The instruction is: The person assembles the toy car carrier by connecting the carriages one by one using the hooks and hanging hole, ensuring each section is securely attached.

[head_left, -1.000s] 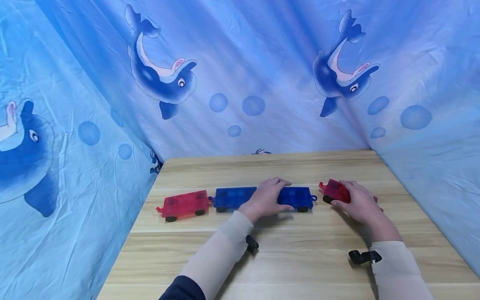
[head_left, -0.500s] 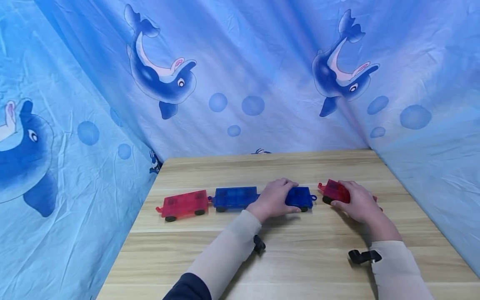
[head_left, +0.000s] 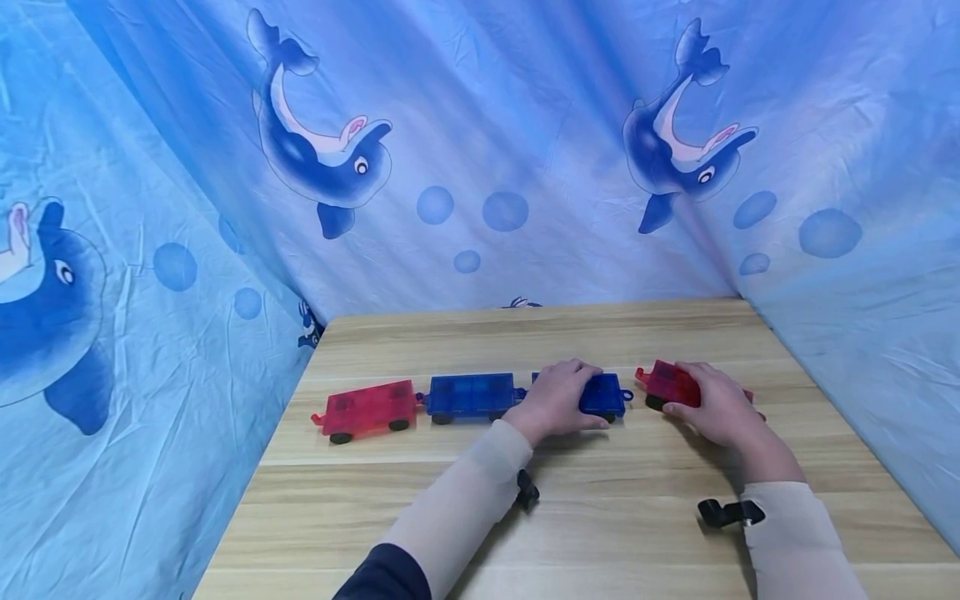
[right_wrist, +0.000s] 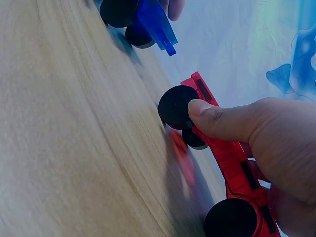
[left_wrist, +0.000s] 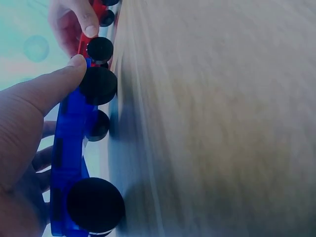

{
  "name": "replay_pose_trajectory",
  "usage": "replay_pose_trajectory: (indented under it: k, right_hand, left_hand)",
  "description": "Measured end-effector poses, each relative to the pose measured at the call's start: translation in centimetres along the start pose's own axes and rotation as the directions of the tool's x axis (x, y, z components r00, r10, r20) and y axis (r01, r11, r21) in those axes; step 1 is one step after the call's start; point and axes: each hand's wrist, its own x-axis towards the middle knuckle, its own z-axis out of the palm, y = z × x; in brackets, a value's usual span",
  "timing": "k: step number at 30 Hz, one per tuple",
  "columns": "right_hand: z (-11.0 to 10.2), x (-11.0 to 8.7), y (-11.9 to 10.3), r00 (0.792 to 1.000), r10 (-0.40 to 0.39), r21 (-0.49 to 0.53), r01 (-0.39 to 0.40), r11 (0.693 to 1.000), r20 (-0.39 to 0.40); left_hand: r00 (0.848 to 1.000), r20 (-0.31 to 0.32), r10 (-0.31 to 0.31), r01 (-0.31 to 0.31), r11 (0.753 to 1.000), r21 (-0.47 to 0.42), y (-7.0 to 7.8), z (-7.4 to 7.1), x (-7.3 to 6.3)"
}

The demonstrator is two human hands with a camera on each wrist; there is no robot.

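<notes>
In the head view, my left hand grips the right-hand blue toy train car from above, thumb in front and fingers behind. The left wrist view shows that hand's thumb along the upper edge of this blue car, by a black wheel. To its right, my right hand holds a red toy train car, whose hook end points left, close to the blue car's ring. A short gap separates these ends. In the right wrist view, the thumb presses beside a wheel of the red car.
Another blue car stands left of the held one, their ends meeting. Left of it, a second red car sits slightly angled, its end at the blue car's ring. All are on a wooden table before a dolphin-print cloth.
My left hand has slid right along the blue cars onto the right-hand one, uncovering the joint between them. The right hand and its red car have hardly moved.
</notes>
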Motion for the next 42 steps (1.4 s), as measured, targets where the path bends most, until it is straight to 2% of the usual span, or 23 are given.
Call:
replay_pose_trajectory:
  k: [14,27,42]
  right_hand:
    - [-0.18,0.01,-0.15,1.000,-0.005,0.016,0.004,1.000,0.020]
    - [-0.34,-0.04,0.01,1.000,-0.001,0.022,0.000,1.000,0.031]
    - [-0.32,-0.26,-0.10,0.999,-0.010,0.024,0.009,1.000,0.039]
  left_hand:
    - [1.000,0.003,-0.003,0.003,0.999,0.033,0.39,0.24,0.43]
    - [1.000,0.006,-0.003,0.003,1.000,0.002,0.23,0.05,0.40]
    - [1.000,-0.023,0.006,-0.007,0.999,-0.035,-0.18,0.17,0.39]
